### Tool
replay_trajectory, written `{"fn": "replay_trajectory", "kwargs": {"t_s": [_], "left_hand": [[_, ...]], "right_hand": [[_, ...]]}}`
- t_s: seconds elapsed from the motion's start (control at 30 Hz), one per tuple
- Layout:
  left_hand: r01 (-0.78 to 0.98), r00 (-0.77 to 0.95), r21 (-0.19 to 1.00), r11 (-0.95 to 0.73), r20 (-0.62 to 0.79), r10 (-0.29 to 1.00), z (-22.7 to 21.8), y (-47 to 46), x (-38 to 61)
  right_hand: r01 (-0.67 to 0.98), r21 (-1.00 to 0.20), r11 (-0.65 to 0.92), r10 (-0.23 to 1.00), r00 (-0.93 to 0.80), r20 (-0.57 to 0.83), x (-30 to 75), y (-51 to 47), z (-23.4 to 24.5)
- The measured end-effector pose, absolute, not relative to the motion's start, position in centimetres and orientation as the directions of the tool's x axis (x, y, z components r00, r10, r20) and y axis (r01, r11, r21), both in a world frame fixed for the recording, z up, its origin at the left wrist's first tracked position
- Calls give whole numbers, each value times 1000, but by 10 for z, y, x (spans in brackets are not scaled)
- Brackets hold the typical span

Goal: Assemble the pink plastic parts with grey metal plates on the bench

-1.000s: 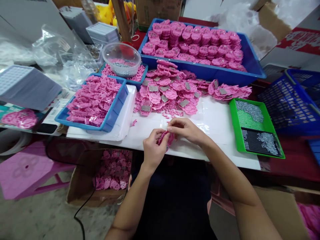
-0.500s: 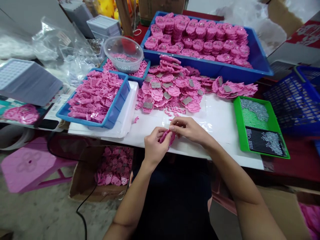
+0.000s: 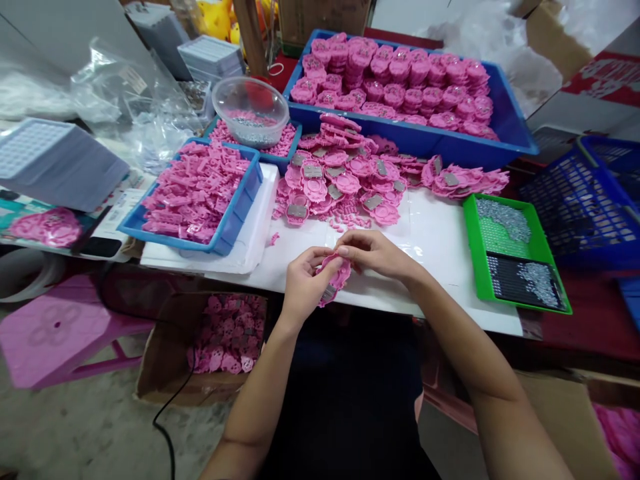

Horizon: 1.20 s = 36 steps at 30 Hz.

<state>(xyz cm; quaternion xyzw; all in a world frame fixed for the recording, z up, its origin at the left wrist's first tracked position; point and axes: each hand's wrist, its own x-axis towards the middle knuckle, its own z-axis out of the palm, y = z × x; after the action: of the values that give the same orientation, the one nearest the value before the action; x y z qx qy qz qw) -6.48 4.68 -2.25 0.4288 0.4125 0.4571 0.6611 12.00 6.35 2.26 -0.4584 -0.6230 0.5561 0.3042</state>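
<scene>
Pink plastic part (image 3: 341, 272) is in the person's two hands, tilted, at the near edge of the white tabletop (image 3: 435, 250). It looks light and rather stiff, maybe slippery, and its thin wavy rim could be fragile, so the rim should be held gently, between thumb and fingers. From the left, the blue tray (image 3: 239, 210) stands on a foam slab (image 3: 256, 230), whose right edge limits movement there. Next, the left hand (image 3: 306, 283) has thumb and fingers closed on the part's left side. On the far side, the pink pile (image 3: 315, 190) blocks the way. The right hand (image 3: 379, 255) has its fingertips close together at the part's far rim; what they pinch, I cannot tell. Further right, bare tabletop gives room until the green tray's (image 3: 476, 263) raised wall.
</scene>
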Motion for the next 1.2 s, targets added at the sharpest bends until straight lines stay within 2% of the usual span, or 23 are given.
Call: {"fn": "replay_trajectory", "kwargs": {"t_s": [0.13,0.2,0.27,0.33,0.4,0.47,0.53,0.57,0.63,0.73,0.8,0.87,0.97,1.03,1.13,1.2], "left_hand": [[-328,230,899,291,-223,947,-12,38,-77],[-351,183,884,307,-257,949,-7,32,-88],[-370,114,880,299,-276,954,-2,27,-98],[-375,36,888,266,-272,962,2,25,-107],[-363,-34,905,220,-249,968,5,24,-113],[-349,-80,919,185,-226,971,9,25,-116],[-348,-92,920,178,-222,971,11,26,-118],[-350,-89,919,184,-228,969,12,26,-119],[-353,-75,913,205,-246,966,11,25,-119],[-361,-54,907,217,-252,966,7,22,-116],[-357,-26,906,226,-252,968,3,22,-109],[-345,33,904,252,-257,966,-2,23,-98],[-329,155,897,294,-256,954,-12,26,-76],[-310,233,900,306,-240,942,-20,28,-59],[-259,280,922,287,-212,936,-30,30,-38],[-233,284,935,266,-196,939,-34,31,-29]], "right_hand": [[248,-969,0,942,-326,-84,121,77,24],[352,-931,94,965,-262,-2,111,88,22],[497,-828,260,949,-288,125,93,101,17],[593,-669,448,883,-413,225,68,112,9],[644,-488,589,800,-553,234,42,121,1],[666,-336,666,742,-642,196,23,128,-5],[665,-280,692,717,-676,168,15,133,-7],[657,-297,692,716,-677,170,15,134,-6],[630,-408,661,740,-638,213,26,134,1],[535,-689,488,862,-419,284,56,123,22],[372,-889,268,959,-190,209,78,107,36],[106,-993,44,999,-1,45,98,86,44],[-265,-953,-149,972,135,-190,119,51,39],[-408,-892,-196,939,183,-290,127,28,30],[-485,-854,-188,906,250,-341,131,-1,18],[-433,-888,-158,900,306,-309,127,-15,12]]}}
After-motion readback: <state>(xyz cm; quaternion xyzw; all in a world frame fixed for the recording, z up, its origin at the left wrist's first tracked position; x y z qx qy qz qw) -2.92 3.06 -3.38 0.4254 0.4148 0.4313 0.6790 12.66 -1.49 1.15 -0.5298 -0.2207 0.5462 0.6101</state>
